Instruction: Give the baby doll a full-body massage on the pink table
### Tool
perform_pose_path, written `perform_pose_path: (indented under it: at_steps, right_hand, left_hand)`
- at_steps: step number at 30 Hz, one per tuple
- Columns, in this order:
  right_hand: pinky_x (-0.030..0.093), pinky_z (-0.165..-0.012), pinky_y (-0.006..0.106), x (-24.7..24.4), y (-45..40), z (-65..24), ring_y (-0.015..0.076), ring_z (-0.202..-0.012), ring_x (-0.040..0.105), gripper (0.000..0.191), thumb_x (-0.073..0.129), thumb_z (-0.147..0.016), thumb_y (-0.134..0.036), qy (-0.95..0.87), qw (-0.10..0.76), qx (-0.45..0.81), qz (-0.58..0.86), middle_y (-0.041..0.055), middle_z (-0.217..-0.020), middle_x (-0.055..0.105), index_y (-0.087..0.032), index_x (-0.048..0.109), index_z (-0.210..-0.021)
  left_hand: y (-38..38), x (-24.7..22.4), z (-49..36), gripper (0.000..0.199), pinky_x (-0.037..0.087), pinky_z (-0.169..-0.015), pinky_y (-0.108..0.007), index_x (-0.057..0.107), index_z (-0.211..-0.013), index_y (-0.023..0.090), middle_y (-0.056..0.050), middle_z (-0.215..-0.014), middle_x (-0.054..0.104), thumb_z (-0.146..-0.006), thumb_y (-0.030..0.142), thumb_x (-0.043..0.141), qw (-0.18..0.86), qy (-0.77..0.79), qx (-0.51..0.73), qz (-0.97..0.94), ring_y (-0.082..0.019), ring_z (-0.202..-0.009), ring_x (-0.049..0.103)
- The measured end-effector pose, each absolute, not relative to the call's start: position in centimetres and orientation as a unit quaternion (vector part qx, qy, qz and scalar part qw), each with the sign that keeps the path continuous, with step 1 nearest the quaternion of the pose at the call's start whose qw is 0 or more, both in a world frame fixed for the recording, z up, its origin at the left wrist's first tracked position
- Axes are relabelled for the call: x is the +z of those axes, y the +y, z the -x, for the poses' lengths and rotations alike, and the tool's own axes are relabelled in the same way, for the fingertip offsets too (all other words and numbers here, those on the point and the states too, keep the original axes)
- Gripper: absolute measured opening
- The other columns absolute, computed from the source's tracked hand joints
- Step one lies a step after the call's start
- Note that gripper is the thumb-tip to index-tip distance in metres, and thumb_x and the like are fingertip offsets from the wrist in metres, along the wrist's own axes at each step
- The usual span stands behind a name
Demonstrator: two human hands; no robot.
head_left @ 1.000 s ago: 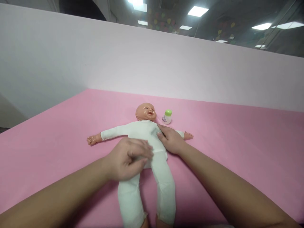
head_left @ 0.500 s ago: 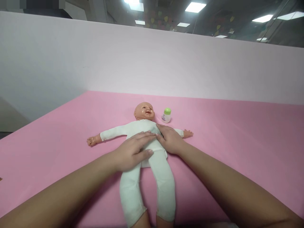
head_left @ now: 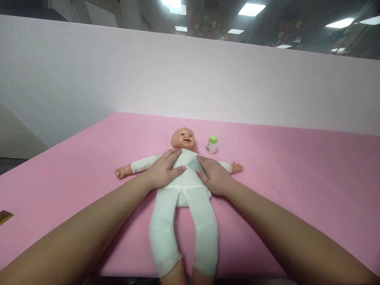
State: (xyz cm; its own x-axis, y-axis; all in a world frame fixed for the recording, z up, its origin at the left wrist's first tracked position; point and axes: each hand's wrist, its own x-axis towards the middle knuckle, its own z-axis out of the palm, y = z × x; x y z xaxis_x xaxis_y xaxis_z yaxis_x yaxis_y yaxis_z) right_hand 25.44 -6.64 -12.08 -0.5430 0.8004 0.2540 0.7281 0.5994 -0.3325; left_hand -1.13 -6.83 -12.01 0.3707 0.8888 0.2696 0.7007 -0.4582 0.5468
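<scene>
A baby doll (head_left: 190,178) with a white cloth body lies on its back, its head toward the far side and its arms spread. My left hand (head_left: 164,168) rests flat on the left side of its chest, fingers reaching up near the shoulder. On the other side of the chest lies my right hand (head_left: 215,174), fingers stretched and thumb apart. Neither hand grips anything. Beside the doll's head, to the right, stands a small whitish bottle (head_left: 211,145) with a green cap. The doll's feet run out of view at the bottom.
A pink cover (head_left: 291,170) spreads over the tabletop under the doll. Behind it rises a low white partition (head_left: 225,79). At the left edge lies a flat brown-and-yellow piece (head_left: 5,217), cut off by the frame.
My left hand has moved up and left, from across the doll's belly to its upper chest. My right hand stays at the chest's right side. The view has shifted slightly.
</scene>
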Motion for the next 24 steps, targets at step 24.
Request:
perform_pose_path:
  at_steps: [24]
  right_hand:
    - [0.043,-0.122,0.042,-7.7,-15.5,-23.1,0.0226,-0.137,0.063,0.039,0.055,-0.103,-0.035,-0.915,0.261,0.304,0.042,0.0146,-0.139,0.070,-0.018,0.066,-0.136]
  left_hand:
    - [-6.4,-13.1,2.0,0.061,0.031,-0.128,-0.050,0.047,-0.160,0.018,-0.011,-0.164,0.046,-0.107,0.046,0.040,0.196,0.507,0.307,-0.781,-0.029,-0.151,0.044]
